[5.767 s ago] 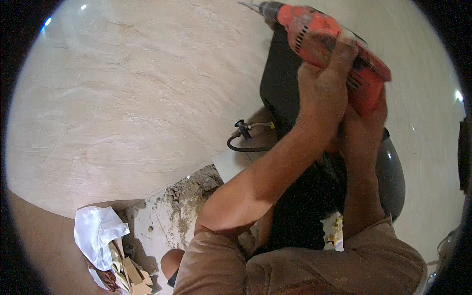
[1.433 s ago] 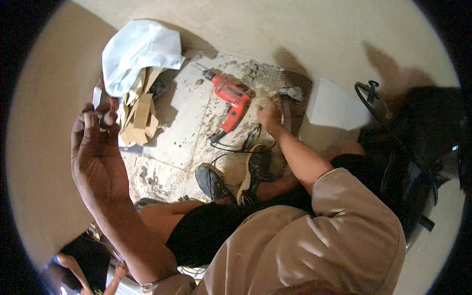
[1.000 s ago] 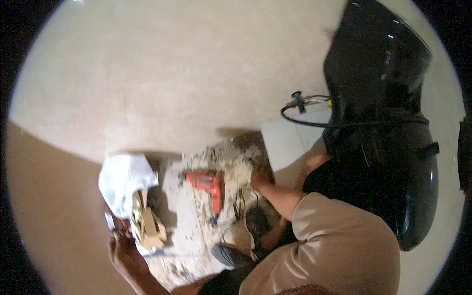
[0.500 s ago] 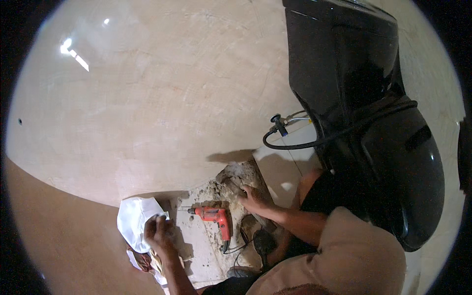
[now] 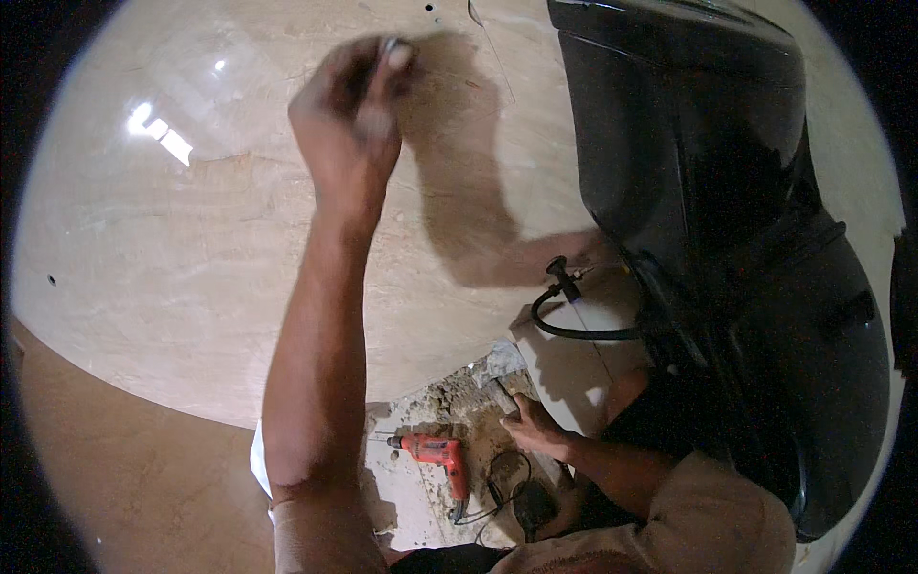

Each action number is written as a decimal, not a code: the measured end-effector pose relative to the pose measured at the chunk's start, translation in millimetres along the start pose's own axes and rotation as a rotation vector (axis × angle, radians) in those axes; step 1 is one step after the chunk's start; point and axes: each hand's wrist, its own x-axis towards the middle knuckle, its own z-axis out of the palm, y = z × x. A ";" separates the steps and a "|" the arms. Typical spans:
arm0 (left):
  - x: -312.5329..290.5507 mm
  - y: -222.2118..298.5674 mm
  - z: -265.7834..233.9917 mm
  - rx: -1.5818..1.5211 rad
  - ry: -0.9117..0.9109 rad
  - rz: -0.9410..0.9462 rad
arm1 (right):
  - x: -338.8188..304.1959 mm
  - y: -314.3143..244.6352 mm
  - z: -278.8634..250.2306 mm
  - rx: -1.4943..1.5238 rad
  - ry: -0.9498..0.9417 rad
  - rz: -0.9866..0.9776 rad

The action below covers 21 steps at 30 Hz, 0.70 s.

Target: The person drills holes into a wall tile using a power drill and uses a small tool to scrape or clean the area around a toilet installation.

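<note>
My left hand is raised at the pale tiled wall, its fingers closed in a pinch and blurred by motion. A tiny pale glint shows at the fingertips, too small to name. Just beyond them is a small dark drilled hole. Low down, my right hand is wrapped round the thick handle of a hammer-like tool; its head is hard to make out against the rubble. Beside that hand lies a red corded drill with a thin bit, untouched.
A black glossy fixture stands at the right, with a black hose and valve in front. Broken mortar covers the floor below the wall. A white bag is mostly behind my left arm. Another hole marks the wall's left side.
My left hand has risen from beside the white bag to high on the wall. My right hand keeps its grip on the tool. The whole view has shifted upward.
</note>
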 end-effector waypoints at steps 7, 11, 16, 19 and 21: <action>61.1 -13.8 22.8 -0.071 -0.161 0.236 | 0.0 -9.6 7.2 -0.687 0.416 -0.574; 57.2 -28.5 25.2 -0.061 -0.132 0.313 | -16.8 -86.5 -8.1 -0.248 0.234 -0.463; 51.6 -15.1 28.4 0.167 -0.107 0.445 | -18.8 -174.5 -46.5 0.102 0.450 -0.615; 47.1 -32.7 26.6 0.173 -0.088 0.425 | -13.5 -227.3 -72.0 -0.045 0.764 -0.844; 47.4 -40.9 25.4 0.218 -0.090 0.449 | -14.9 -270.7 -90.6 -0.180 0.988 -0.986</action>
